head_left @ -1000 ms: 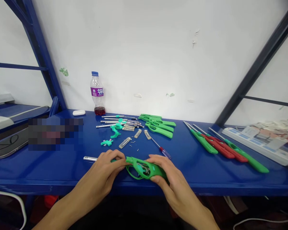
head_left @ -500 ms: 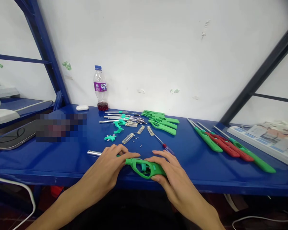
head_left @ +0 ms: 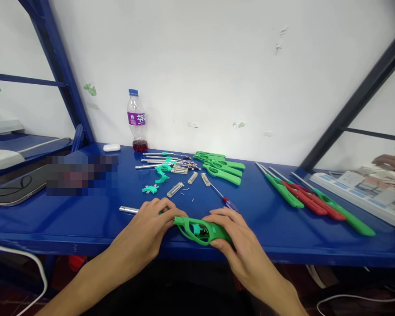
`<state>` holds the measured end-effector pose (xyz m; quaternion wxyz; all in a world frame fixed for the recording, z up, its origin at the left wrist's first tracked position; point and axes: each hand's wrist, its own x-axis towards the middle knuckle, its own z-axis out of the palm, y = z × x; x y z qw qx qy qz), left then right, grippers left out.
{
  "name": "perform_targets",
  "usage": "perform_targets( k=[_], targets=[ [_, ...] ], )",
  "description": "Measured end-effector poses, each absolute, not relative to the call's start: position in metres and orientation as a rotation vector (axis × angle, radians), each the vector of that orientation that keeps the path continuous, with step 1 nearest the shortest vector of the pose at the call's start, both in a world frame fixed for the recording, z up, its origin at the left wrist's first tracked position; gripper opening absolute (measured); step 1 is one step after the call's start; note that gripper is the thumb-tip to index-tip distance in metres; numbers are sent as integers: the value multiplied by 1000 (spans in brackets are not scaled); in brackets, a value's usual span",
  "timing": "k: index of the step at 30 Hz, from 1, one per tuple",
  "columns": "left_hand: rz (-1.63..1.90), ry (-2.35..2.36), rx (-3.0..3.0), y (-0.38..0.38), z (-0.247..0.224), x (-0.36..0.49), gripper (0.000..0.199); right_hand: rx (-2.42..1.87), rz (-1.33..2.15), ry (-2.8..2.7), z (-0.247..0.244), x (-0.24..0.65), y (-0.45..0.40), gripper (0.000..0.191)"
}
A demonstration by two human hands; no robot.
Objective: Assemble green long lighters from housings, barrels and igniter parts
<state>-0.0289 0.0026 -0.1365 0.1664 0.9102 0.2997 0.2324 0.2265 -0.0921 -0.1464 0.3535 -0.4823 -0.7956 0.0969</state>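
Observation:
Above the desk's front edge, a green lighter casing (head_left: 200, 231) lies across between my hands. My right hand (head_left: 238, 237) is closed round its wide end, thumb below and fingers on top. At the narrow end, my left hand (head_left: 154, 224) is closed on a lighter with a silver metal tube (head_left: 129, 210), which sticks out to the left. A teal part and thin wires show through the casing's opening. Beyond lie green casing halves (head_left: 225, 172), teal triggers (head_left: 150, 189), clear tanks (head_left: 175, 189), several metal rods (head_left: 146, 166) and a screwdriver (head_left: 230, 204).
Green and red lighters (head_left: 311, 199) lie at the right beside a white power strip (head_left: 358, 195). A bottle (head_left: 137, 123) and a white case (head_left: 112, 148) stand near the wall. Another person's hand (head_left: 393, 163) is at far right.
My right hand and the casing have shifted slightly right, and the casing has tilted a little. Another person's hand has appeared at the far right.

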Motion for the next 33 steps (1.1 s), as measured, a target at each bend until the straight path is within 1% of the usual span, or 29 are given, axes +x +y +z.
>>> perform_targets(
  k=[4, 9, 15, 20, 26, 33],
  targets=[
    [697, 836, 2573, 3, -140, -31, 36, -1253, 243, -2070, -145, 224, -93, 24],
    [808, 803, 2572, 4, -147, -34, 31, -1232, 156, -2125, -143, 222, -92, 31],
    [869, 778, 2624, 4, -149, -35, 35, -1206, 118, -2196, -141, 221, -92, 29],
    [895, 767, 2643, 5, -153, -38, 42, -1201, 81, -2234, -138, 220, -92, 32],
    [893, 749, 2625, 7, -153, -38, 47, -1196, 105, -2264, -137, 222, -90, 29],
    [909, 784, 2654, 6, -152, -37, 44, -1198, 193, -2174, -141, 222, -90, 34]
  ],
)
